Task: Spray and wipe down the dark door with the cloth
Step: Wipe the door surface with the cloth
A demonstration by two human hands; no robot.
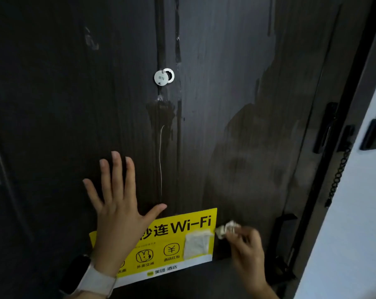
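Note:
The dark wood-grain door (75, 93) fills the view, with wet streaks and runs of liquid down its middle and right side. My left hand (116, 206) lies flat on the door with fingers spread, its palm over the top left of a yellow Wi-Fi sticker (182, 240). My right hand (247, 249) pinches a small crumpled white cloth (227, 229) against the door just right of the sticker's edge. No spray bottle is in view.
A round silver peephole cover (163, 76) sits above the wet runs. A black door handle and lock (325, 128) with a hanging chain (337, 175) stand at the right edge. A white wall (355, 212) carries a dark panel (374, 134).

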